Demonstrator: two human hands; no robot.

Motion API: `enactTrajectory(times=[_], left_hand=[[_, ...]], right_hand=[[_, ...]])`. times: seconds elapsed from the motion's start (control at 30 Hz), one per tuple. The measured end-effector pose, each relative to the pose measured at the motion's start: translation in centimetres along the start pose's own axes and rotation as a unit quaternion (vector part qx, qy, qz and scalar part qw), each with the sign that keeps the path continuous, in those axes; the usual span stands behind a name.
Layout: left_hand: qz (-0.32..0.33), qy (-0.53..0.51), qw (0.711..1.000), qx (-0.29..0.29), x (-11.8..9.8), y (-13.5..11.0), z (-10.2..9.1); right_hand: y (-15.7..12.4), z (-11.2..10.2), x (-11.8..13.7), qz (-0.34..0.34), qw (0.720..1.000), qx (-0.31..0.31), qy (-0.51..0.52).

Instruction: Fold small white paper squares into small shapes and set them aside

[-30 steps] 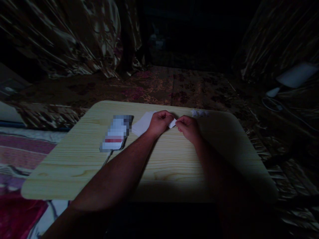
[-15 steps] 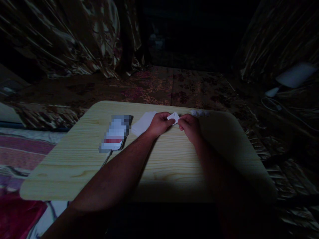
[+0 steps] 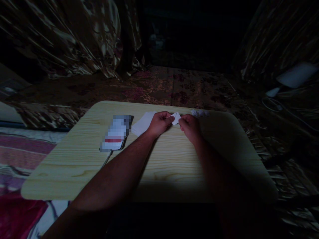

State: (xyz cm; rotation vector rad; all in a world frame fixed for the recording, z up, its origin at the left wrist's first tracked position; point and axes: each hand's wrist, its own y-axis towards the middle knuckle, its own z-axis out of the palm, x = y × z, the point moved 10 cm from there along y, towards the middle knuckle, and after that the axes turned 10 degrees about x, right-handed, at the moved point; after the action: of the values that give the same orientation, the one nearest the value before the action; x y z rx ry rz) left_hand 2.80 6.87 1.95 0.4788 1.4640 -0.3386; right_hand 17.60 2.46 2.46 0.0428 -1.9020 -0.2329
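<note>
Between my two hands is a small piece of folded white paper (image 3: 176,119), with a crease line showing on its face. My left hand (image 3: 159,123) pinches its left side, thumb on top. On the right side, my right hand (image 3: 189,126) grips the paper's edge between thumb and bent fingers. A stack of white paper sheets (image 3: 143,123) lies just left of my left hand, partly covered by it. Beyond my right hand sit several small folded white paper pieces (image 3: 200,113) near the table's far edge.
The pale wood-grain table (image 3: 169,166) has rounded corners. A phone (image 3: 116,132), its screen blurred, lies on the left with a white cable (image 3: 106,159) attached. A white lamp (image 3: 296,75) stands at the far right. Patterned curtains (image 3: 99,36) hang behind, and the room is dim.
The folded paper has shifted slightly to the right, and my left thumb sits nearer its left corner. Both hands keep their grip on it.
</note>
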Motion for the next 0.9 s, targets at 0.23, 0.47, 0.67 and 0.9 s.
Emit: enactTrajectory(times=[0.23,0.47,0.67,0.9], left_hand=[[0.000,-0.017,1.000,0.009,-0.1,0.0,0.3],[-0.011,-0.047,0.999,0.005,0.2,0.2,0.0],[-0.020,-0.037,0.999,0.021,0.5,0.3,0.0],[-0.013,-0.041,0.998,0.035,0.4,0.4,0.4]], right_hand=[[-0.1,0.2,0.3,-0.005,1.000,0.014,-0.015],[-0.1,0.1,0.4,0.004,1.000,0.017,-0.016],[-0.4,0.5,1.0,0.010,0.999,0.031,0.018],[-0.3,0.5,0.9,-0.005,0.999,0.036,0.022]])
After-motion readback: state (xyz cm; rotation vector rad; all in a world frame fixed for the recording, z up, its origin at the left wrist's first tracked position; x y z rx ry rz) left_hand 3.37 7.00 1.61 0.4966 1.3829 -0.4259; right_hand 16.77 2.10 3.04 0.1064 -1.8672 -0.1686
